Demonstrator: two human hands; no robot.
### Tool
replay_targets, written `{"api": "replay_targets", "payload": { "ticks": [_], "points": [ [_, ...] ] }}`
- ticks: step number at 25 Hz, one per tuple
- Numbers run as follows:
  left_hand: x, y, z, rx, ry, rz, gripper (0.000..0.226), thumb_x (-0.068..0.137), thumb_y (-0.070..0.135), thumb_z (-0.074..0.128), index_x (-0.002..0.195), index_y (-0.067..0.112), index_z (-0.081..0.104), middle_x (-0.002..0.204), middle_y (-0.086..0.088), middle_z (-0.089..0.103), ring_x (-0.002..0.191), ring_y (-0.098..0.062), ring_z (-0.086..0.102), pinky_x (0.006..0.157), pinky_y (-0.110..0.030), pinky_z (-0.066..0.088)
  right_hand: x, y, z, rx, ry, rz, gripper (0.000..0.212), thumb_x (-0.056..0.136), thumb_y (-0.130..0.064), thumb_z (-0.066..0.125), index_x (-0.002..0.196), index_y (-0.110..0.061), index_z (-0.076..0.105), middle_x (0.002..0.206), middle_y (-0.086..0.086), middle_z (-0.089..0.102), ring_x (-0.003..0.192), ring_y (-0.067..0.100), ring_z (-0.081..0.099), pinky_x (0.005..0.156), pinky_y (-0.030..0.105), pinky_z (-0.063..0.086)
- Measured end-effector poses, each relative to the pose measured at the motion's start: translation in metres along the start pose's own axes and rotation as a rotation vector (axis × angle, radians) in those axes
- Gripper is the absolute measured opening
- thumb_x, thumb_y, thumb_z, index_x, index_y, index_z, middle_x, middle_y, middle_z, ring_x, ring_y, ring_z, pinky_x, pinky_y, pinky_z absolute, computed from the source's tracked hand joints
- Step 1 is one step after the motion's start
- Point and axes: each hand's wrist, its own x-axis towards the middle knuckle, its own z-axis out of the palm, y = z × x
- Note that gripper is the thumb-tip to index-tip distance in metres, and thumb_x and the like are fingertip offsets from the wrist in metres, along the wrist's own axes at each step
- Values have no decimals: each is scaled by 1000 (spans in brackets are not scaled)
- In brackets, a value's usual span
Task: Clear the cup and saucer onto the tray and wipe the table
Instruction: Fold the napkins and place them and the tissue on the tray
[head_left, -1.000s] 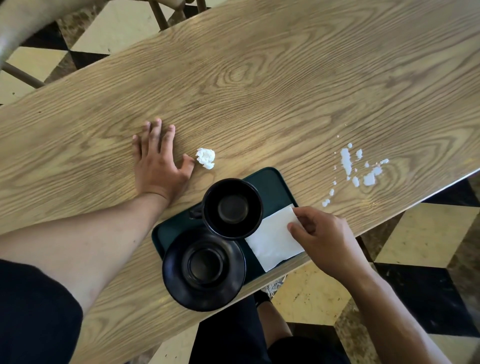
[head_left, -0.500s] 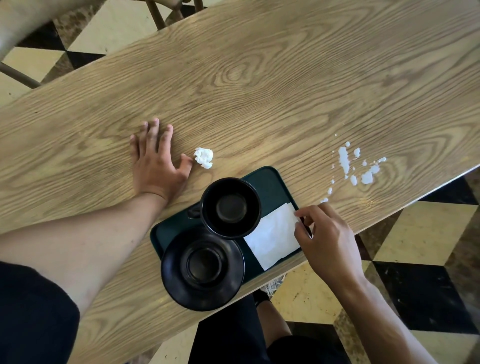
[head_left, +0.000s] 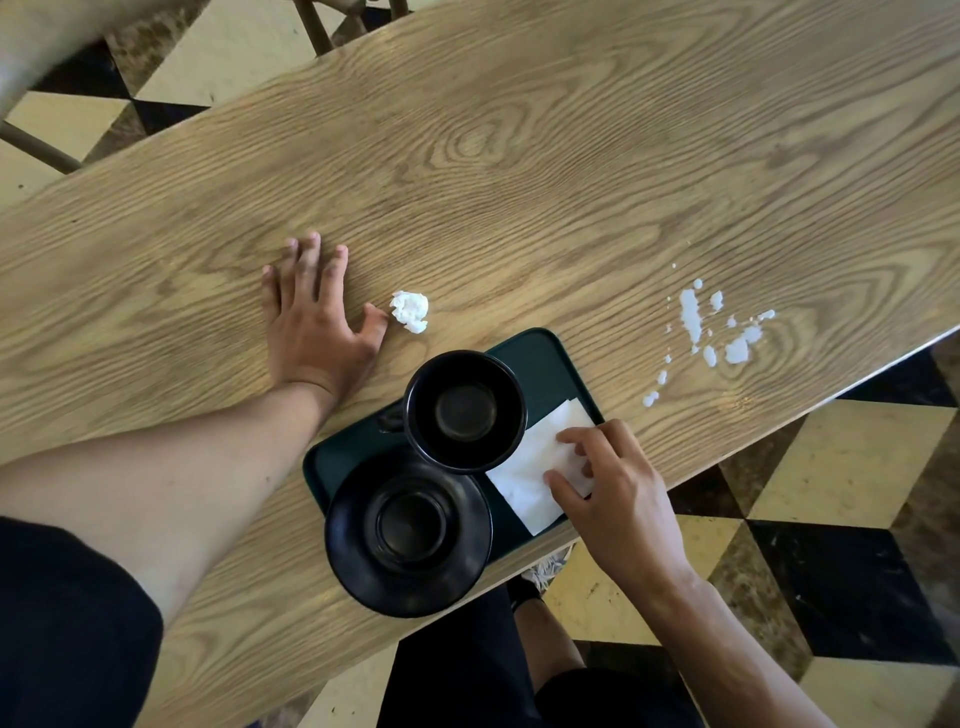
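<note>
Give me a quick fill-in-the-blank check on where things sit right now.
1. The cup and saucer both sit on the ____.
2. The right hand is on the flat white ____.
3. The left hand lies flat on the table, its thumb beside a crumpled ____.
4. The white spill lies on the person's ____ side of the tray.

Missing words: tray; napkin; tissue; right

Black cup (head_left: 464, 412) and saucer (head_left: 408, 531), dark-green tray (head_left: 545, 358), white napkin (head_left: 535, 483).

The wooden table (head_left: 519, 156) carries a dark tray (head_left: 545, 358), a crumpled tissue (head_left: 410, 310) and white spills (head_left: 711, 332).
</note>
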Motion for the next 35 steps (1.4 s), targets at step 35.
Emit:
{"api": "replay_targets", "payload": {
  "ticks": [35],
  "points": [
    [0, 6, -6, 29, -55, -15, 76, 87, 46, 48, 153, 10, 44, 168, -16, 26, 158, -32, 14, 128, -51, 4, 189, -96, 12, 105, -250, -422, 23, 85, -29, 83, 105, -17, 79, 94, -8, 68, 76, -5, 59, 73, 6, 44]
  ]
}}
